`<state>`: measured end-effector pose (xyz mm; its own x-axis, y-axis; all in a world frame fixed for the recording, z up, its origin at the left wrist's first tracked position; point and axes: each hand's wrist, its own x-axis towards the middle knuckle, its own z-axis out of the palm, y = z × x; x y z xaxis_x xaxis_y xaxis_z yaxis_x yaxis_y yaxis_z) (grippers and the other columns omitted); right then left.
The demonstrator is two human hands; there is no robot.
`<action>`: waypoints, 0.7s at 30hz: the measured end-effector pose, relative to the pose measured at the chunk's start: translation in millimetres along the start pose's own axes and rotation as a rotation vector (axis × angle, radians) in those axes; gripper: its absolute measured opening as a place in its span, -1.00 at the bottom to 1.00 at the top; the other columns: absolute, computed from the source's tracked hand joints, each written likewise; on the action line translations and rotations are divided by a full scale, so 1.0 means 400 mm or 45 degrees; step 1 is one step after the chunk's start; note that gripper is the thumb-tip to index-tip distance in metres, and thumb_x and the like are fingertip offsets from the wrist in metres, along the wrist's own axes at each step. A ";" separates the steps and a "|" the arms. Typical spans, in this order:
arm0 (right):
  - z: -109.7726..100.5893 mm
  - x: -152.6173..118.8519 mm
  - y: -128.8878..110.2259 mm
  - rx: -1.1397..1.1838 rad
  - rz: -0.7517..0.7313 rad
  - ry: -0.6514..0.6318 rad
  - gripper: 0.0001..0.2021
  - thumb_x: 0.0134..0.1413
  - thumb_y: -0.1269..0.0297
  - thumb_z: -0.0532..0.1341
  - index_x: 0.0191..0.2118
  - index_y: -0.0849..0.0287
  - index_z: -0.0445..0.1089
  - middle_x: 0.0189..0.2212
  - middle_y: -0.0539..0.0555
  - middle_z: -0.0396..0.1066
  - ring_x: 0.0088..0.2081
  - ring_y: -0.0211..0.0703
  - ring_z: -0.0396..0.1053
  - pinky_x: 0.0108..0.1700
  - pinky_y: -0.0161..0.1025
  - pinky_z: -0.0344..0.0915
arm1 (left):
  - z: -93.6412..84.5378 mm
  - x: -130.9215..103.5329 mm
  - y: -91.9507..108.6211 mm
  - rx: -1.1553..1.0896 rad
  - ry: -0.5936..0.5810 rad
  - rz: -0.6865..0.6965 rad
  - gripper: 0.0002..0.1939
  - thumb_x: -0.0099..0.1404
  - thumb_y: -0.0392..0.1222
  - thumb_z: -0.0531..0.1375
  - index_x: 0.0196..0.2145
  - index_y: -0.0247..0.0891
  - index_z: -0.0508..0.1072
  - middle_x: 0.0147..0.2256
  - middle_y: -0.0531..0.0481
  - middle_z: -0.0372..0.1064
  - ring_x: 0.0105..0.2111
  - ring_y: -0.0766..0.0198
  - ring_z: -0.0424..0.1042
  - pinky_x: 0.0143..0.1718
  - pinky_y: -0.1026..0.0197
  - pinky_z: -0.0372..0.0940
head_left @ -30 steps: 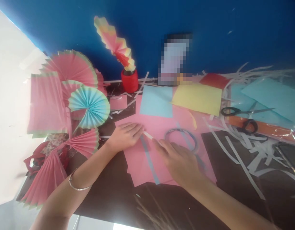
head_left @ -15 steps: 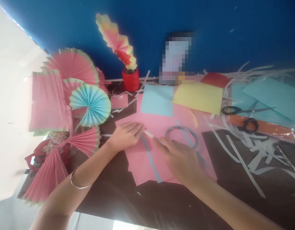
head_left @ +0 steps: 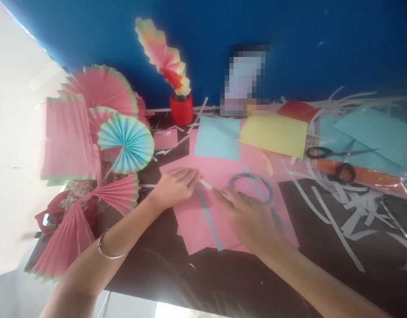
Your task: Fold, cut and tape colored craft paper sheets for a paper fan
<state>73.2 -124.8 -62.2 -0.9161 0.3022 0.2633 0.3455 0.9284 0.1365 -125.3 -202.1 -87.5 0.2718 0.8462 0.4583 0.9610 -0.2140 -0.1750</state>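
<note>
My left hand [head_left: 177, 187] and my right hand [head_left: 248, 216] are both closed over the pink paper sheets [head_left: 186, 229], fingers pinched together. Between them runs a narrow white paper strip [head_left: 205, 183], one end under the left fingertips and the other under the right. Whether it is flat or rolled I cannot tell. A thin blue strip [head_left: 210, 221] lies slantwise on the pink paper, just below the hands. Beyond my right hand a dark-rimmed ring, like a tape roll [head_left: 250, 176], rests on the sheets, partly hidden by that hand.
Pleated paper fans [head_left: 126, 143] crowd the left side. A red pot [head_left: 181, 109] holding a folded fan stands at the back. Blue [head_left: 217, 139] and yellow sheets [head_left: 276, 134] lie behind the hands. Scissors [head_left: 344, 154] and tangled white strips [head_left: 359, 212] are on the right.
Both hands stay in nearly the same place with the white strip between them. The whole view has shifted very slightly.
</note>
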 end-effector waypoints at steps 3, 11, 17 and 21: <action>0.002 0.000 0.000 0.012 -0.003 -0.005 -0.59 -0.04 0.69 0.00 -0.17 0.15 0.39 -0.42 0.01 0.36 -0.61 -0.40 0.11 -0.55 -0.34 -0.04 | 0.002 -0.002 0.000 -0.009 -0.023 -0.015 -0.76 0.32 -0.36 -0.01 -0.17 -0.36 0.43 -0.21 -0.13 0.49 -0.20 0.24 0.47 -0.16 0.20 0.36; 0.000 0.002 0.002 0.018 0.015 -0.060 -0.56 -0.03 0.69 -0.01 -0.13 0.14 0.39 -0.43 0.02 0.36 -0.66 -0.42 0.04 -0.58 -0.34 -0.13 | -0.001 0.001 0.002 0.049 0.017 -0.008 -0.78 0.28 -0.40 0.03 -0.20 -0.35 0.44 -0.22 -0.10 0.50 -0.22 0.25 0.47 -0.19 0.22 0.36; 0.005 0.002 0.002 0.038 0.030 -0.063 -0.55 -0.06 0.68 0.00 -0.11 0.14 0.39 -0.43 0.02 0.34 -0.65 -0.42 0.04 -0.59 -0.33 -0.11 | 0.001 -0.008 -0.001 0.100 0.031 -0.178 -0.64 0.26 -0.44 -0.03 -0.03 -0.34 0.37 -0.10 -0.19 0.44 -0.07 0.14 0.41 -0.07 0.09 0.34; 0.013 -0.003 0.002 0.012 0.009 -0.059 -0.54 -0.06 0.68 0.00 -0.09 0.16 0.39 -0.41 0.03 0.35 -0.60 -0.39 0.12 -0.58 -0.33 -0.08 | -0.010 -0.010 0.025 0.054 0.152 -0.256 -0.59 0.25 -0.44 -0.07 0.01 -0.32 0.34 -0.09 -0.19 0.44 -0.04 0.12 0.40 -0.03 0.03 0.33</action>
<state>73.3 -123.4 -67.3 -0.9221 0.3184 0.2200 0.3505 0.9281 0.1258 -116.6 -209.4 -87.5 0.0814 0.8056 0.5868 0.9942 -0.0239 -0.1052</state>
